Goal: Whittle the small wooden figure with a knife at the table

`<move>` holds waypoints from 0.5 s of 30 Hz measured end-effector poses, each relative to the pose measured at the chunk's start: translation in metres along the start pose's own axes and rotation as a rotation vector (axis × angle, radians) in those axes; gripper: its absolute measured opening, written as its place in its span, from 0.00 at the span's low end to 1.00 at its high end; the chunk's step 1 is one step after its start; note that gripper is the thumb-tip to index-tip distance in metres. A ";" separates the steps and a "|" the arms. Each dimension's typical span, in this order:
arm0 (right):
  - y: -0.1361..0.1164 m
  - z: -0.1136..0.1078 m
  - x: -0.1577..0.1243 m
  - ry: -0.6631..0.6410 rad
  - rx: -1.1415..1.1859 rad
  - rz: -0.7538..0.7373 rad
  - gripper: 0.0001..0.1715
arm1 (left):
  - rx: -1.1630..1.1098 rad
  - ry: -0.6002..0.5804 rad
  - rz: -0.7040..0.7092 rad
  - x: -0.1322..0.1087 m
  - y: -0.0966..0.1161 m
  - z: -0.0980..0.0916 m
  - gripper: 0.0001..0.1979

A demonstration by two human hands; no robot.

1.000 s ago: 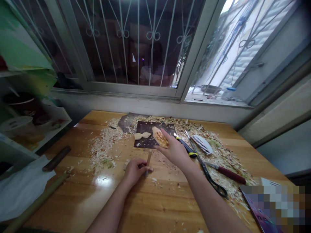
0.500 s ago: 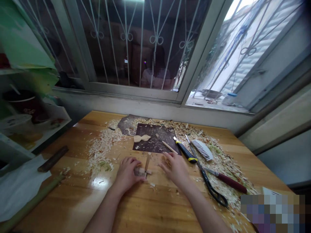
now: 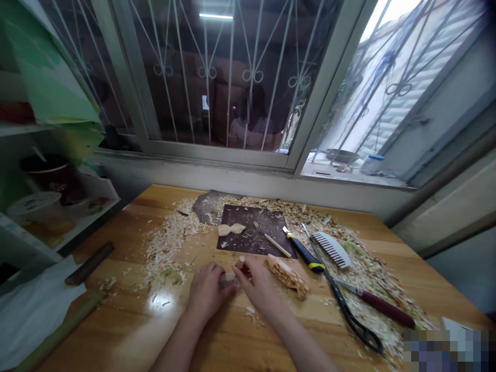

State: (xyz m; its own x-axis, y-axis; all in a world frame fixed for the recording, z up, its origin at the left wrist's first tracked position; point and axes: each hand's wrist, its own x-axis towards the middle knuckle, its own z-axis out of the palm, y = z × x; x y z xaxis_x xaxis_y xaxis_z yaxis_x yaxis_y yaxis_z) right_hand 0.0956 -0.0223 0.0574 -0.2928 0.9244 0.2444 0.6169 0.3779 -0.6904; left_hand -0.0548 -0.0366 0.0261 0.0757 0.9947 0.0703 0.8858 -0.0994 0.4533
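Note:
My left hand [image 3: 209, 290] rests low over the table, its fingers closed on a small greyish piece [image 3: 228, 280] whose kind I cannot make out. Right beside it, my right hand [image 3: 256, 283] pinches a short wooden stick [image 3: 242, 259]; only its pale round top shows clearly, as fingers hide the rest. A rough-carved piece of wood [image 3: 287, 275] lies just right of my right hand. Beyond the hands, a pale wooden carving with a narrow waist [image 3: 231, 230] and a slim pale stick [image 3: 277, 245] lie on a dark sheet [image 3: 253, 214].
Wood shavings [image 3: 166, 232] spread around the work area. On the right lie a black-and-yellow utility knife [image 3: 304, 250], a white comb [image 3: 332, 250], a black-handled tool [image 3: 349, 315] and a red-handled knife [image 3: 383, 309]. Branches [image 3: 90, 263] and white paper [image 3: 34, 299] lie left.
My right hand has moved left from over the rough-carved wood, which now shows, and has taken hold of the stick standing beside my left hand. The view has shifted slightly.

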 end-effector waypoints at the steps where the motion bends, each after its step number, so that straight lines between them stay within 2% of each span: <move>1: 0.000 0.000 -0.001 0.000 0.006 -0.011 0.08 | 0.008 -0.015 -0.035 0.000 0.001 -0.001 0.16; 7: -0.007 -0.005 -0.008 0.022 0.058 -0.106 0.05 | 0.019 -0.051 -0.259 0.000 0.008 -0.004 0.14; 9: -0.006 -0.007 -0.011 0.010 0.135 -0.083 0.06 | 0.005 -0.036 -0.308 0.002 0.006 -0.006 0.14; 11: -0.002 -0.007 -0.011 -0.025 0.294 0.018 0.09 | -0.015 -0.021 -0.343 0.005 0.004 -0.008 0.14; 15: 0.002 -0.014 -0.006 -0.109 0.688 0.397 0.19 | -0.041 0.033 -0.356 0.006 0.001 -0.010 0.13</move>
State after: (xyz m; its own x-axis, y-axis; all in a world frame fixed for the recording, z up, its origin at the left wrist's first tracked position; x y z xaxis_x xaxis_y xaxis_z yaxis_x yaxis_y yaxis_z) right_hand 0.1089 -0.0266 0.0634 -0.2378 0.9596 -0.1506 0.1111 -0.1271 -0.9856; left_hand -0.0584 -0.0305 0.0360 -0.2501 0.9657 -0.0698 0.8346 0.2516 0.4900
